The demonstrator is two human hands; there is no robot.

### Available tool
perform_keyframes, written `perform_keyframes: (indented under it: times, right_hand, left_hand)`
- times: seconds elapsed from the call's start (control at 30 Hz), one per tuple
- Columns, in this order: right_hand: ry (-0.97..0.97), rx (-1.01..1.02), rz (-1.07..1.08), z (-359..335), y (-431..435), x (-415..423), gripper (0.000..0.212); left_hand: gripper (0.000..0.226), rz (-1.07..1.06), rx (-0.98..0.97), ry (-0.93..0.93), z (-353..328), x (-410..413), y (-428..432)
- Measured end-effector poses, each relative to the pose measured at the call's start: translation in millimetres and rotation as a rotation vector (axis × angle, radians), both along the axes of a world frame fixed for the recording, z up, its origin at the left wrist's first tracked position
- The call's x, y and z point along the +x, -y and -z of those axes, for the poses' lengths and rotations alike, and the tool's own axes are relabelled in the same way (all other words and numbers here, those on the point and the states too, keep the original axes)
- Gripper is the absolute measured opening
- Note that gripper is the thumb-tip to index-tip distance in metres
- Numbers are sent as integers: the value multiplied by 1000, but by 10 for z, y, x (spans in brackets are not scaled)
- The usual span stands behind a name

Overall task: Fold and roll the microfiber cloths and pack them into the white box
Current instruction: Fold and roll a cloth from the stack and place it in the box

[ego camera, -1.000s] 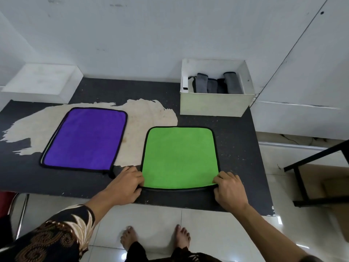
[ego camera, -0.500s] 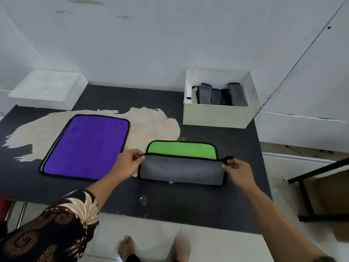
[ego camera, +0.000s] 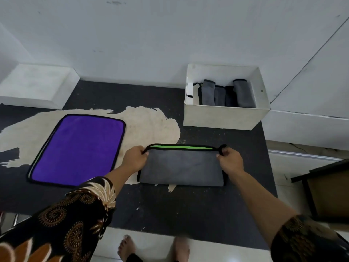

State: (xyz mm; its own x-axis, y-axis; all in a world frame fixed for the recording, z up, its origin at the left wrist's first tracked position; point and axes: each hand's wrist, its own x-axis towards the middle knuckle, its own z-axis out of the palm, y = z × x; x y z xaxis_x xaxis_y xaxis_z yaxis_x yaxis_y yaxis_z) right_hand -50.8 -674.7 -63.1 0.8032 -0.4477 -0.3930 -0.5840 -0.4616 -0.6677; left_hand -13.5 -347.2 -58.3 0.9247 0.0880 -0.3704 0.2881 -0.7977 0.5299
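A green cloth lies folded in half on the black table, grey underside up, with only a thin green strip showing along its far edge. My left hand pinches the folded edge at its far left corner. My right hand grips the far right corner by the black loop. A purple cloth lies flat and spread out to the left. The white box stands at the back right, with several grey rolled cloths upright inside.
The black table has a large worn beige patch under and beside the purple cloth. A white box lid rests at the back left. A dark-framed piece of furniture stands to the right of the table. My bare feet show below the near edge.
Both hands lifted the near edge of the green cloth and carried it to the far edge, folding it in half with the grey side up. The purple cloth stayed put.
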Motion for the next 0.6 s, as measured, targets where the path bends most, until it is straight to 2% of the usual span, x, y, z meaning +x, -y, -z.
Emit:
perform_keyframes:
  times: [0.07, 0.27, 0.43, 0.6]
  right_hand:
    - [-42, -34, -22, 22, -3, 16, 26]
    - [75, -66, 37, -97, -42, 218, 29]
    - [-2, -121, -21, -40, -73, 212, 29]
    - [117, -107, 56, -106, -136, 214, 28]
  left_hand:
    - [18, 2, 29, -22, 48, 28, 6]
    - [18, -69, 41, 57, 73, 105, 66]
    - [20, -41, 49, 17, 116, 170, 56]
    - [25, -79, 34, 68, 86, 136, 14]
